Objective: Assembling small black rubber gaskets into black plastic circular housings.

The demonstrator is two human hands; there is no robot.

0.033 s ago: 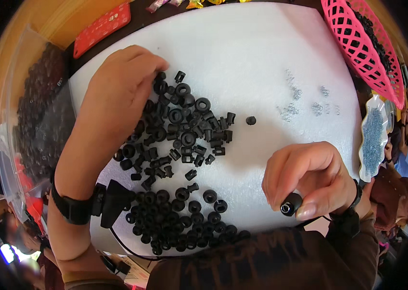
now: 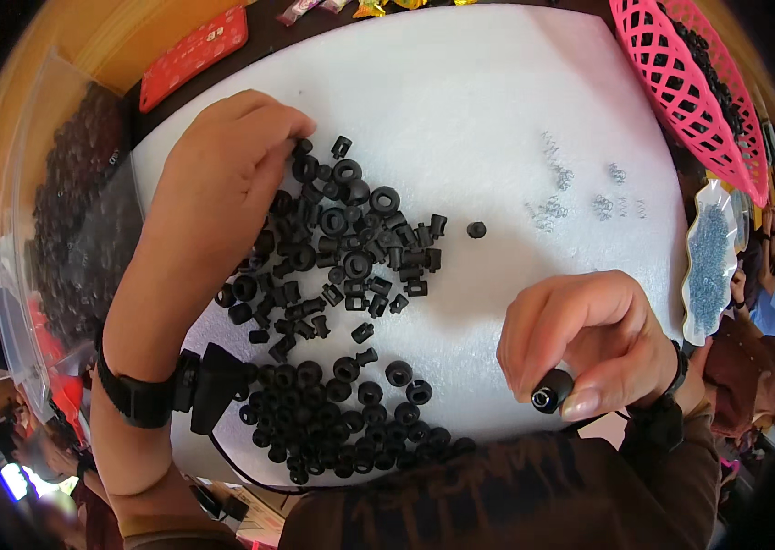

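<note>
My right hand, at the right, pinches a black cord lock barrel between thumb and fingers. The barrel's open end faces up, and a shiny metal ring, like a spring's end, shows inside. My left hand is over the far left edge of a heap of small black plungers with side holes. Its fingers are closed at a small black plunger; the fingertips are mostly hidden. Nearer me lies a second heap, of round black barrels. One black piece lies apart, right of the plungers.
Loose metal springs lie on the white foam sheet. At the right stand a pink basket of black parts and a scalloped dish of springs. A clear bin of dark parts is at left, a red case behind.
My left hand has shifted very slightly left and toward me, the small black plunger at its fingertips with it. My right hand has kept its place and its hold.
</note>
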